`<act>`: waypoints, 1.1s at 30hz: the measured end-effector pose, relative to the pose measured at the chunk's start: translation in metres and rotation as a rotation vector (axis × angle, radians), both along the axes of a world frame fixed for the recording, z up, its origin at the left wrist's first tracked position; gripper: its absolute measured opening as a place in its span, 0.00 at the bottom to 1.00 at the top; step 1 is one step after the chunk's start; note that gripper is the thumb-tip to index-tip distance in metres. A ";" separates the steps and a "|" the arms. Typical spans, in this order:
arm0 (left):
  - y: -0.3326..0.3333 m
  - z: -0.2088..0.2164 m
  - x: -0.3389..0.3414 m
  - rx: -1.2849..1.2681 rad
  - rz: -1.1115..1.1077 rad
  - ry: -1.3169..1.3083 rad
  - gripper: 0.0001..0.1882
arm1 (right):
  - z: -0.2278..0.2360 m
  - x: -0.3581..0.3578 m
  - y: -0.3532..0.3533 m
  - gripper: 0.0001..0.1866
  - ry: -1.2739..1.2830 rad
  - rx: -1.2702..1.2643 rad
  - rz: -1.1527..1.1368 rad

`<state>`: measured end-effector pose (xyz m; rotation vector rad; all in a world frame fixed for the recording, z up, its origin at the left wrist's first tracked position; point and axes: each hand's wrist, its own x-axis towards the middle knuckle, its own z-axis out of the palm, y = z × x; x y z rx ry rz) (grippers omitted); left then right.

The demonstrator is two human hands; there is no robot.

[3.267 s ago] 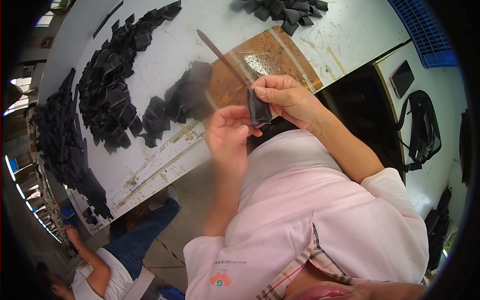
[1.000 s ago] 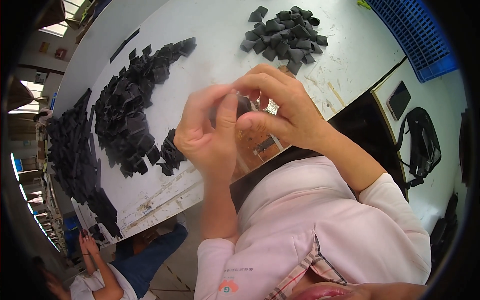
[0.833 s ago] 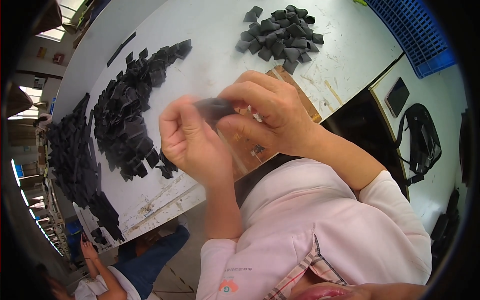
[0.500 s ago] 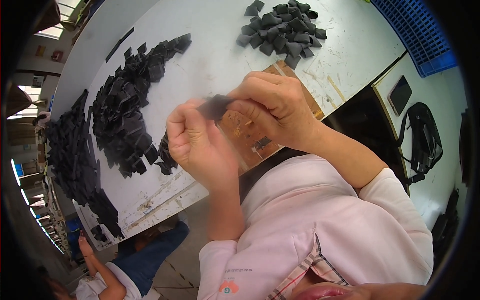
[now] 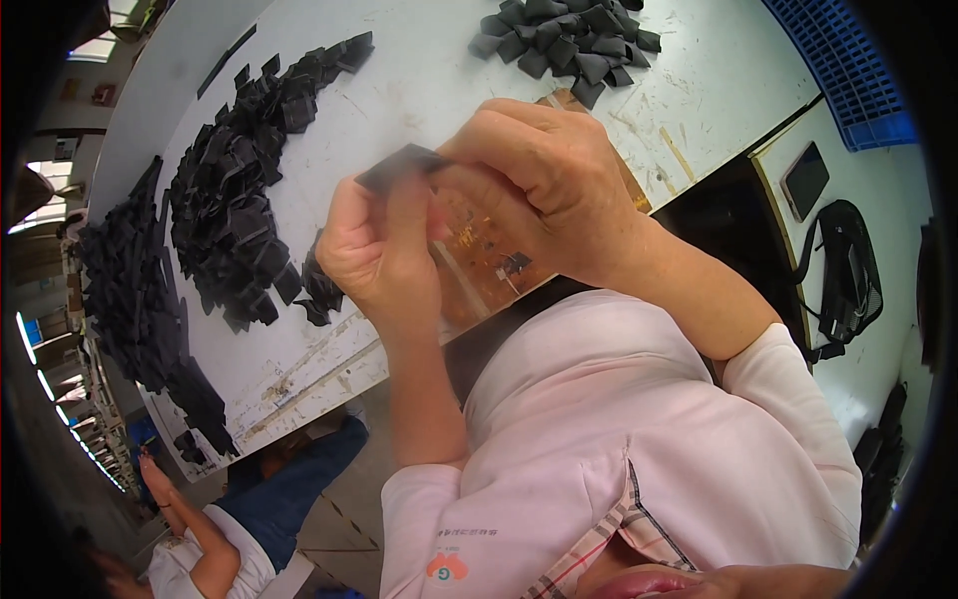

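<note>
Between my two hands is a small black fabric piece (image 5: 402, 168), folded and slightly blurred. My left hand (image 5: 374, 240) pinches its left side with thumb and fingers. At its right end my right hand (image 5: 549, 185) closes thumb and forefinger on it. Beneath both hands lies a brown board (image 5: 469, 265) with worn patches and a strip of clear tape. To the left is a heap of flat black pieces (image 5: 235, 190). A pile of puffed, pillow-like black pieces (image 5: 569, 40) sits at the far side.
Long black strips (image 5: 130, 290) cover the table's left edge. The white table (image 5: 399, 75) has scuffed edges. At right are a blue plastic crate (image 5: 848, 75), a phone (image 5: 805, 181) and a black mesh bag (image 5: 848, 270). Another person (image 5: 215, 544) sits at lower left.
Both hands have moved slightly up in the picture with the black fabric piece, which has turned. The left thumb now stands more upright against it. The view has shifted a little.
</note>
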<state>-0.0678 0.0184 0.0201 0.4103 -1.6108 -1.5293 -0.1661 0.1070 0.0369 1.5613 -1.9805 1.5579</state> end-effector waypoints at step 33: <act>0.037 -0.067 0.031 0.787 -0.224 0.284 0.08 | -0.072 0.030 0.028 0.08 -1.597 0.130 0.425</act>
